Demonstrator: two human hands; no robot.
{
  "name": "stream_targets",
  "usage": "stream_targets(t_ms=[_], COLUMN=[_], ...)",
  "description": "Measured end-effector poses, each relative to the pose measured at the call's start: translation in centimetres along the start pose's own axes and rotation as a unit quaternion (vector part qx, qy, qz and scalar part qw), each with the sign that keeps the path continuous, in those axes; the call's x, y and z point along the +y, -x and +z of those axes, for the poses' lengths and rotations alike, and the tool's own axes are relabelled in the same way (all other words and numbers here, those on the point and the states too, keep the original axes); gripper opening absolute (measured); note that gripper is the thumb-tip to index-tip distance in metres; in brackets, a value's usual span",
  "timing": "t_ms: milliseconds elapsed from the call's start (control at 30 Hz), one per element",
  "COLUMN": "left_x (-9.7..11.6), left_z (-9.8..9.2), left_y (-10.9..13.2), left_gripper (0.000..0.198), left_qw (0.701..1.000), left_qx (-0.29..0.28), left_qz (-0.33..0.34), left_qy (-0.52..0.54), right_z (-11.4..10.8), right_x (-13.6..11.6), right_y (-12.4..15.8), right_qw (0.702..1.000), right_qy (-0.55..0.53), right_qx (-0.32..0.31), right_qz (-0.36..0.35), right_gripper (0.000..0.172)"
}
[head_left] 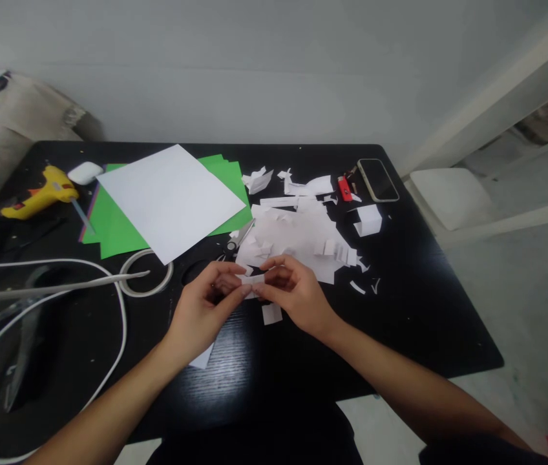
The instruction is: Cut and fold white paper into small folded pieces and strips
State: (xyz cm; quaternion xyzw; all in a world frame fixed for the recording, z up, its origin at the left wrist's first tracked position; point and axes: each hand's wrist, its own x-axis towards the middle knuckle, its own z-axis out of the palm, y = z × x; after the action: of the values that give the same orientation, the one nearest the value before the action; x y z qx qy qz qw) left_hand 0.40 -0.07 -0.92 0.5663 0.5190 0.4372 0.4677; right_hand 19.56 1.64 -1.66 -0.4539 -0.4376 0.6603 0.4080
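Well, paper piece (253, 279): small, white, was held just above the black table (303, 368).
Left hand (212, 294): pinched its left end.
Right hand (291, 290): pinched the other end likewise.
Feel: seemed feather-light, bendable, quick to crease.
Hold: opposite edges looked best, pressed gently.

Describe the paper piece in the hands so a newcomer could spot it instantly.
Find the large black table, then the left hand and right hand close together over it. Both pinch a small white paper piece between them. Unlike the loose white scraps nearby, this one is held by both hands.
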Motion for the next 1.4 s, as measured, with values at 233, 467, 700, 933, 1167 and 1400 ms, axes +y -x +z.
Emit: stream_targets(t_ms=[233, 467, 700, 933, 1167, 1400], left_x=[-0.4, -0.1, -0.1, -0.8, -1.4, -1.9], left_z=[-0.2, -0.2, -0.6, -0.8, -0.7, -0.9], left_y=[0.1, -0.2, -0.8, -1.0, -1.2, -1.2], left_gripper=[0.012, 0.014, 0.026, 0.031, 0.029, 0.027], left_qw=[0.995, 0.997, 0.996, 0.997, 0.998, 0.995], left_qx=[-0.048, -0.032, -0.053, -0.059, -0.036, -0.029], left_qz=[0.027, 0.015, -0.074, -0.058, -0.004, 0.03], left_qy=[-0.087, -0.069, -0.001, 0.0, -0.046, -0.086], right_z=[0.4, 0.1, -0.3, -0.1, 0.1, 0.0], right_x=[0.9, 0.6, 0.5, 0.3, 0.8, 1.0], right_y=[0.2, -0.1, -0.8, -0.8, -0.8, -1.2], right_qw=[0.999, 0.998, 0.991, 0.997, 0.998, 0.997], right_qy=[0.002, 0.005, -0.068, -0.053, -0.004, 0.024], right_qx=[-0.032, -0.057, -0.07, -0.037, -0.01, -0.021], right_qz=[-0.02, 0.017, 0.086, 0.035, -0.057, -0.063], right_gripper=[0.045, 0.048, 0.048, 0.048, 0.044, 0.041])
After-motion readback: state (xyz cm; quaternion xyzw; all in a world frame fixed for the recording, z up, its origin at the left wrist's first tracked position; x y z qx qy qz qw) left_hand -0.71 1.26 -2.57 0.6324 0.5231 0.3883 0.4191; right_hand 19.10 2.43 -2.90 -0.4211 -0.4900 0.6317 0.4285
